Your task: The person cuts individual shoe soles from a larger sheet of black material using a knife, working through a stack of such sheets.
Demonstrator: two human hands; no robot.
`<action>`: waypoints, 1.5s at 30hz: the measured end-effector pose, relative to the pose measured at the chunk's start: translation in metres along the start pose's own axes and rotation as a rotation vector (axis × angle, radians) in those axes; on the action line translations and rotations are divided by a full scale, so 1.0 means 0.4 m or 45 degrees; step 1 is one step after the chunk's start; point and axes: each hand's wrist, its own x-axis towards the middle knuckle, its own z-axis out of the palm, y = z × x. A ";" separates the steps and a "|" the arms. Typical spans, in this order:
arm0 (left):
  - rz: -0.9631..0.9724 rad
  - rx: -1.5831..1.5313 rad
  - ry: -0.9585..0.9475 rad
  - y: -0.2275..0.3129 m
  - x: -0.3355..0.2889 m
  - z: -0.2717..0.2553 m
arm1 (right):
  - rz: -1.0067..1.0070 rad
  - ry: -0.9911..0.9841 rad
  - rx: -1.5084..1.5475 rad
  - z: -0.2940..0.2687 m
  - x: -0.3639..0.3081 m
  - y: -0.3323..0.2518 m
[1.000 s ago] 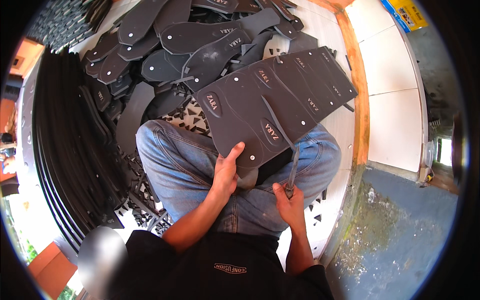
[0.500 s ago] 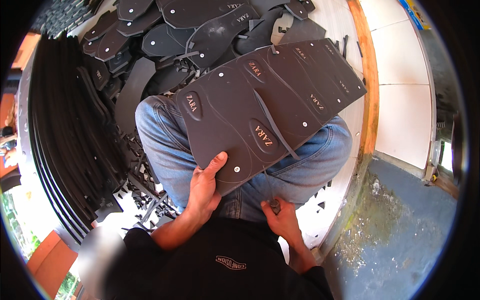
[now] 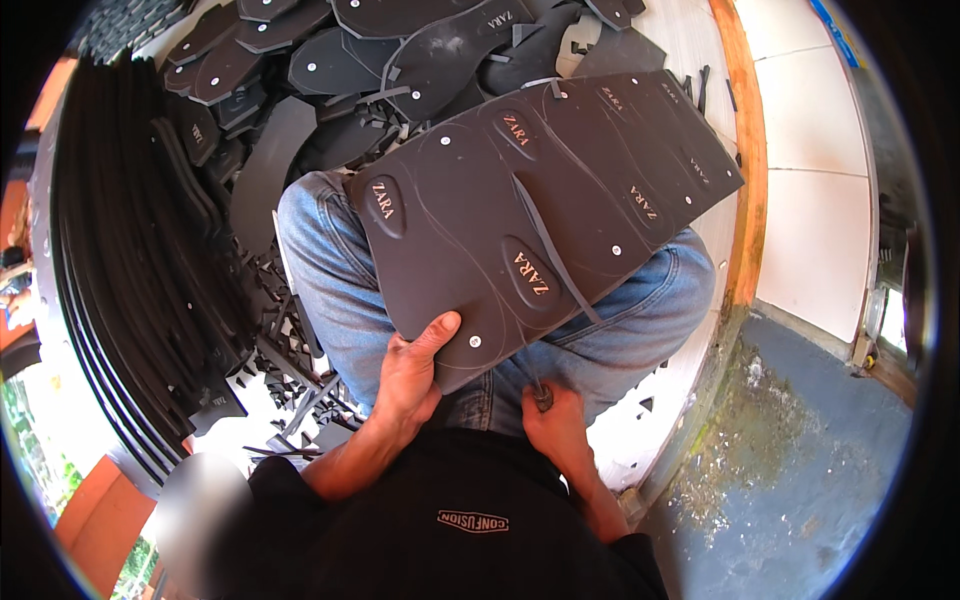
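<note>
A dark brown foam sheet (image 3: 440, 240) lies slantwise across my knees, marked with sandal-sole outlines, raised ovals and small white dots. My left hand (image 3: 410, 375) grips its near left corner, thumb on top and fingers underneath. A narrow offcut strip (image 3: 555, 250) rests along a cut line in the sheet's middle. Below the near edge, my right hand (image 3: 556, 418) is closed around the dark handle of a thin-bladed knife (image 3: 543, 397). Its slim blade points up to the sheet's near edge; whether the tip touches the foam I cannot tell.
Cut sole pieces (image 3: 345, 75) lie heaped beyond my knees. A tall stack of dark sheets (image 3: 140, 240) stands on the left, with small scraps (image 3: 300, 390) beside it. A wooden strip (image 3: 745, 150) and stained grey floor (image 3: 790, 440) are on the right.
My right hand has risen slightly with the knife, toward the sheet's near edge. My left hand keeps its grip, and the whole view has shifted a little.
</note>
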 end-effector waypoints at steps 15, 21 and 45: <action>-0.011 -0.009 -0.068 -0.002 0.013 -0.027 | 0.025 -0.114 -0.117 0.018 0.113 -0.062; -0.034 -0.059 -0.088 0.001 0.014 -0.030 | -0.194 -0.173 -0.084 0.022 0.154 -0.067; -0.160 -0.053 -0.122 0.017 0.009 -0.029 | -0.590 -0.240 0.151 0.069 0.289 -0.022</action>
